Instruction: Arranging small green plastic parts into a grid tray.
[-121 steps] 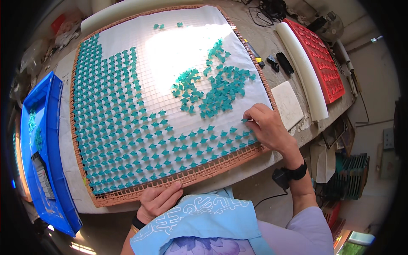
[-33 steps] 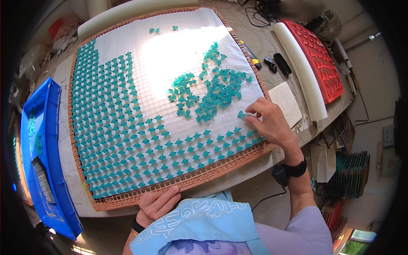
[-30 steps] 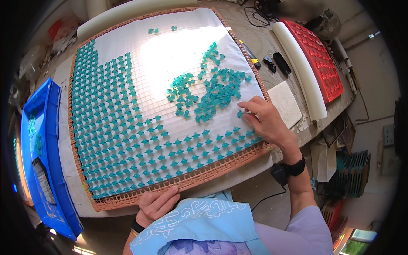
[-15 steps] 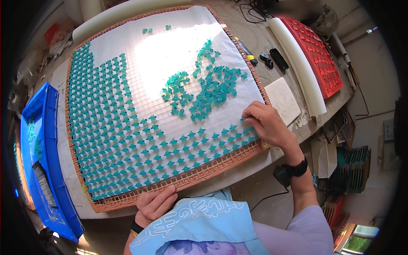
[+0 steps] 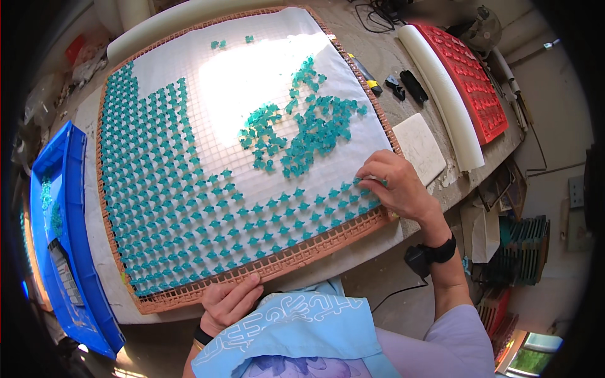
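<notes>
Teal pieces [image 5: 253, 241] lined the tray's [image 5: 315, 249] left and near edges; a heap [image 5: 318, 138] lay loose; the right hand [image 5: 398, 184] pinched one; the left hand's [image 5: 232, 301] grip was unclear.

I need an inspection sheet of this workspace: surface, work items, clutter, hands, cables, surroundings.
Surface: grey table with pale smears at right.
Work items: teal pieces on a white sheet over a brown lattice frame, partly in rows, partly heaped.
Clutter: white tile and black objects right of the frame; blue crate at left.
Hands: left hand at the frame's near edge; right hand at the rows' right end, hold unclear.
Cables: black cords at the table's far side; thin cable below the right hand.
Surroundings: green stack at right.
</notes>
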### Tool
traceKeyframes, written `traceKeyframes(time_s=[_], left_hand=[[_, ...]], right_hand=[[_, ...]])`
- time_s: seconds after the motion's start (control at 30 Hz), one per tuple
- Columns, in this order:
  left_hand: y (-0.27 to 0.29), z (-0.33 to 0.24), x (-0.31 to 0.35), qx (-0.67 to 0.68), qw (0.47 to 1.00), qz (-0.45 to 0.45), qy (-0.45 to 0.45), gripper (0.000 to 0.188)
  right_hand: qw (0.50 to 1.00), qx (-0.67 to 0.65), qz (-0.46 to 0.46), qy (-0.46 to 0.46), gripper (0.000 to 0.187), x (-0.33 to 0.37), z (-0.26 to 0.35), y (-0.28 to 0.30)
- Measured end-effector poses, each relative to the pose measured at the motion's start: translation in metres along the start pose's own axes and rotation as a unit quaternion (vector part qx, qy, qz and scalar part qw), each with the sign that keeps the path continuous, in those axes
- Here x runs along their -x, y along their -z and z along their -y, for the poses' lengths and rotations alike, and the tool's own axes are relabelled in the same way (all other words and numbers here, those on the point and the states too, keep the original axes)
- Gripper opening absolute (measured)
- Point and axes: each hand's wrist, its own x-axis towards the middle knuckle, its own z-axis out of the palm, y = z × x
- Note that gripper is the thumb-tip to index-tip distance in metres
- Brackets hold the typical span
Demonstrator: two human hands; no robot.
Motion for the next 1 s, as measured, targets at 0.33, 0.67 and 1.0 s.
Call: traceKeyframes(time_s=[0.33,0.67,1.0], left_hand=[[-0.001,-0.001,-0.001,0.004,1.0,-0.01,0.001,0.024],[0.002,0.0,-0.003,-0.001,1.0,0.01,-0.003,0.024],[0.001,-0.001,0.0,-0.003,1.0,0.003,0.003,0.025]], right_hand=[[0.992,0.039,-0.077,-0.091,0.019,-0.044,-0.022,-0.021],[0.99,0.039,-0.102,-0.086,0.016,-0.031,-0.022,-0.008],[0.979,0.203,0.013,-0.012,0.01,-0.013,-0.013,0.015]])
